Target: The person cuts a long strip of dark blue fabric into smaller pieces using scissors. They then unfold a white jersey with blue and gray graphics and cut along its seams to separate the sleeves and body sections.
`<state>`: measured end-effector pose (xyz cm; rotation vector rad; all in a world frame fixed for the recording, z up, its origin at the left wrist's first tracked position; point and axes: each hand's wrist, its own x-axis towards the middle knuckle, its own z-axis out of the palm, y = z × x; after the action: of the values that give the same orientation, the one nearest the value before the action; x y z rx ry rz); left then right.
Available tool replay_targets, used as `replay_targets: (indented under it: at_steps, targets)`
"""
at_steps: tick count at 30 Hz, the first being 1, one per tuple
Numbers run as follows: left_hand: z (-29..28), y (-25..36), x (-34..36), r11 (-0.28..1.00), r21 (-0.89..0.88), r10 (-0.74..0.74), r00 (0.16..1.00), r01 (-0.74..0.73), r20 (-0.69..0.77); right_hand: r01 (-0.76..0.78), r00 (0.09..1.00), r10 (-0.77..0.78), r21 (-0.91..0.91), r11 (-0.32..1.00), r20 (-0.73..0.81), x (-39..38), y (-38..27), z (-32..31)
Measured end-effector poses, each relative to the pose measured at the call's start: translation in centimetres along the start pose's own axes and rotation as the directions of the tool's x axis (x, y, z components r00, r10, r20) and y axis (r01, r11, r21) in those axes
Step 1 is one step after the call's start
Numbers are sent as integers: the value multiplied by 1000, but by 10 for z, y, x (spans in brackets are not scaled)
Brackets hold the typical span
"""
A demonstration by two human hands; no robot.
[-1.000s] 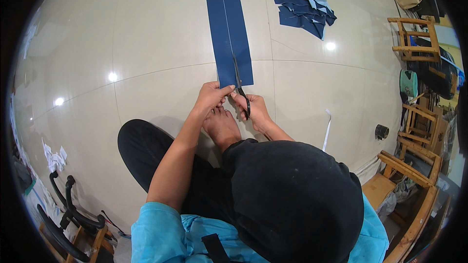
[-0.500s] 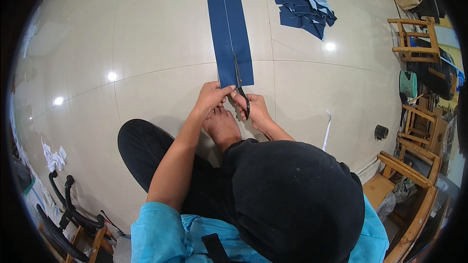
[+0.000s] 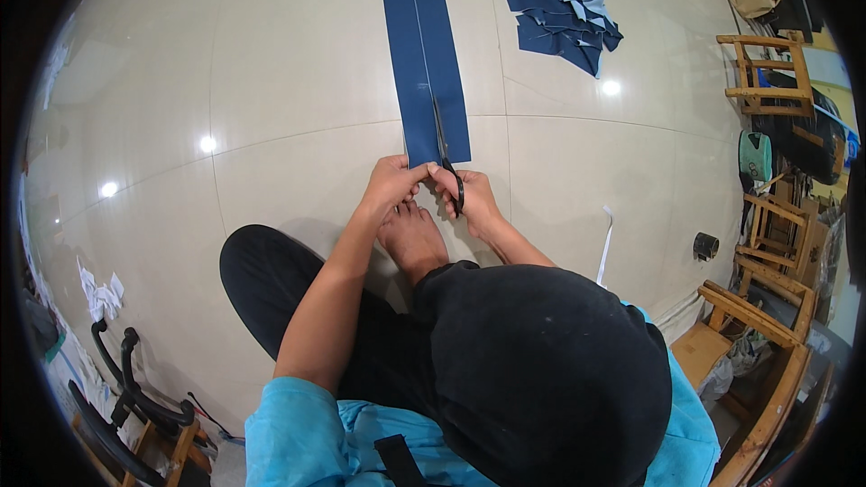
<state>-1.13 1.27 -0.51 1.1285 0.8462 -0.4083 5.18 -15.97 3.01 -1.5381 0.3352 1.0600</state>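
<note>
A long navy-blue fabric strip (image 3: pixel 408 36) with a pale line along its length lies flat on the tiled floor, its near end in front of my bare foot (image 3: pixel 415 234). My left hand (image 3: pixel 390 185) pinches the near left corner of that end between thumb and fingers. Black-handled scissors (image 3: pixel 458 189) are gripped in my right hand (image 3: pixel 471 198), fingers in the handle. Their blades (image 3: pixel 439 122) point away from me along the strip, right of its middle. Both hands are close together, thumbs almost meeting. My right fingers are partly hidden.
Farther off to the right lies a heap of blue fabric pieces (image 3: pixel 568 13). A thin white strip (image 3: pixel 605 243) rests on the floor at right, near a dark cylinder (image 3: pixel 705 246). Wooden stools (image 3: pixel 767 90) line the right side. White scraps (image 3: pixel 101 293) lie at left.
My hands have shifted only slightly, with the left thumb now at the scissors' handles. The fabric strip and the heap stay where they were.
</note>
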Motion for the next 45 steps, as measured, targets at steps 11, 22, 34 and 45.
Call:
replay_targets:
  at_steps: [11,22,34,45]
  targets:
    - [1,1,-1,1000,-24,-4,1000,4,10,16,1000,-16,-20,1000,11,15,-2,1]
    - [2,1,0,1000,-5,-2,1000,2,-5,21,1000,-21,-11,1000,17,15,-3,1]
    - [1,2,-1,1000,1,-18,1000,18,10,15,1000,-15,-19,1000,10,19,-15,2]
    - [0,-1,1,1000,-20,-12,1000,12,10,17,1000,-17,-65,998,-1,33,-26,4]
